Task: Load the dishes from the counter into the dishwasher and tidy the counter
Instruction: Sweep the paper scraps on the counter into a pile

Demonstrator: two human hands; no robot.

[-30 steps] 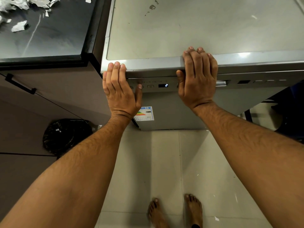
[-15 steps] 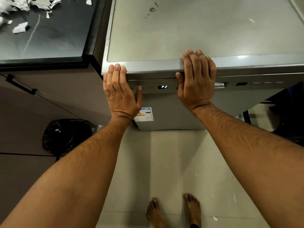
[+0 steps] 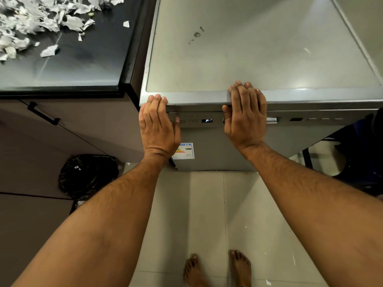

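change: display (image 3: 207,120) is now showing "P2" where a lone "2" was being shown a second ago; both hands are being kept where they were.
meaning: a programme is likely being selected, so loading is judged done; dishwasher (image 3: 259,59) door is being held closed.
left hand (image 3: 157,125): fingers (image 3: 158,104) are being laid straight against the front top edge, thumb at the control panel (image 3: 192,121); nothing is being grasped.
right hand (image 3: 246,117): fingers being draped flat over the top edge, released, nothing held.
desk (image 3: 62,69): paper scraps (image 3: 31,21) are still lying there; tidying is not yet done.
dishes: none being seen.
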